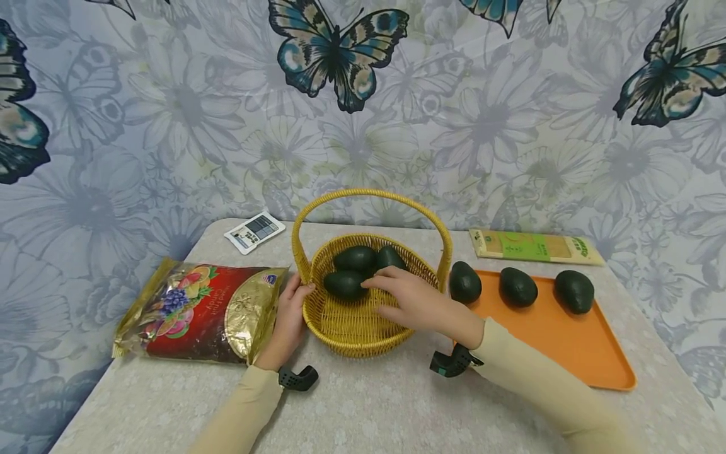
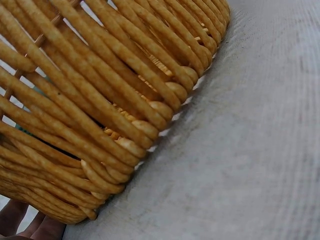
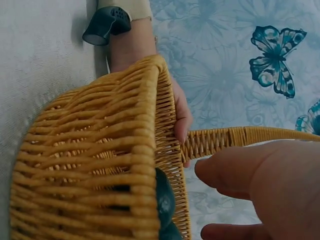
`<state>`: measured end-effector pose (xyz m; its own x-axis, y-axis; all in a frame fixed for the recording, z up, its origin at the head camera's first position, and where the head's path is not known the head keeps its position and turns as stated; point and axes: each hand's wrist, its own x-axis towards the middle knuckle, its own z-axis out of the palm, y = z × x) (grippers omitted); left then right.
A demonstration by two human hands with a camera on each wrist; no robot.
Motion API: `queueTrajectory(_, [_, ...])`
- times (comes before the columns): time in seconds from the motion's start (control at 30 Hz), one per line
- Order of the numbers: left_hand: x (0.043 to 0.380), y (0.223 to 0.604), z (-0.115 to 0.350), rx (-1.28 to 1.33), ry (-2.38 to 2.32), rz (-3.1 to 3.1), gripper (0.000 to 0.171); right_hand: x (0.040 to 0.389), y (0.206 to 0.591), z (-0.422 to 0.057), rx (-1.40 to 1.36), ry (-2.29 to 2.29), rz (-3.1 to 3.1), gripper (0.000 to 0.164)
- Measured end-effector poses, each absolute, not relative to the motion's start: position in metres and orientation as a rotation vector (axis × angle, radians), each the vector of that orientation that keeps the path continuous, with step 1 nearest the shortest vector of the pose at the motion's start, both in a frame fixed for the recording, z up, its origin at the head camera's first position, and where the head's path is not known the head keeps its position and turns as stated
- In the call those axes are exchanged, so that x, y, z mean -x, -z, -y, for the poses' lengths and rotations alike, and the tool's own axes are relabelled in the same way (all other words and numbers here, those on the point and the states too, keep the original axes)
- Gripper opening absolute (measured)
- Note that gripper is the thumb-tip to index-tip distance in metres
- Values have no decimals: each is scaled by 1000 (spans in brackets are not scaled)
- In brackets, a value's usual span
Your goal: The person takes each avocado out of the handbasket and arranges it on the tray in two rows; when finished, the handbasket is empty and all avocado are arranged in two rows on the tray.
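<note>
A yellow wicker basket (image 1: 354, 343) with a tall arched handle stands mid-table, with dark green avocados (image 1: 346, 286) inside. My left hand (image 1: 289, 315) grips the basket's left rim by the handle's foot, thumb over the edge. In the right wrist view that thumb (image 3: 182, 122) lies on the rim. Over the basket's right side hangs my right hand (image 1: 405, 296), fingers fairly straight and thumb apart, fingertips near the front avocado. Whether they touch it I cannot tell. The right wrist view shows the right hand (image 3: 280, 185) with nothing gripped.
An orange tray (image 1: 573, 347) lies to the right, with three more avocados (image 1: 518, 287) along its far side. Behind it is a flat green-labelled packet (image 1: 527, 246). A red and gold candy bag (image 1: 204, 315) lies left of the basket, a small white pouch (image 1: 255, 232) at the back.
</note>
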<state>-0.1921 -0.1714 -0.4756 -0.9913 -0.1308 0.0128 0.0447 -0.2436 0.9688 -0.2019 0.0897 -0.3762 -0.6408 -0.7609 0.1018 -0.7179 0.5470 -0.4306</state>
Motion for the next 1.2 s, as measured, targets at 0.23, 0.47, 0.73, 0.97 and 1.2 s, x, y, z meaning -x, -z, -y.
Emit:
queueTrajectory(0.23, [191, 476, 172, -89, 2387, 1863, 58, 214, 387, -65, 1228, 688, -2627, 51])
queueTrajectory(0.47, [191, 476, 172, -71, 2381, 1876, 58, 224, 399, -45, 1197, 759, -2595, 57])
queueTrajectory(0.73, [191, 475, 171, -75, 2365, 1898, 59, 231, 408, -30, 1145, 762, -2610, 53])
queueTrajectory(0.97, [193, 475, 171, -75, 2372, 1866, 58, 232, 410, -27, 1161, 713, -2689, 42])
queueTrajectory(1.2, [192, 477, 170, -97, 2356, 1883, 58, 231, 413, -29, 1100, 800, -2661, 36])
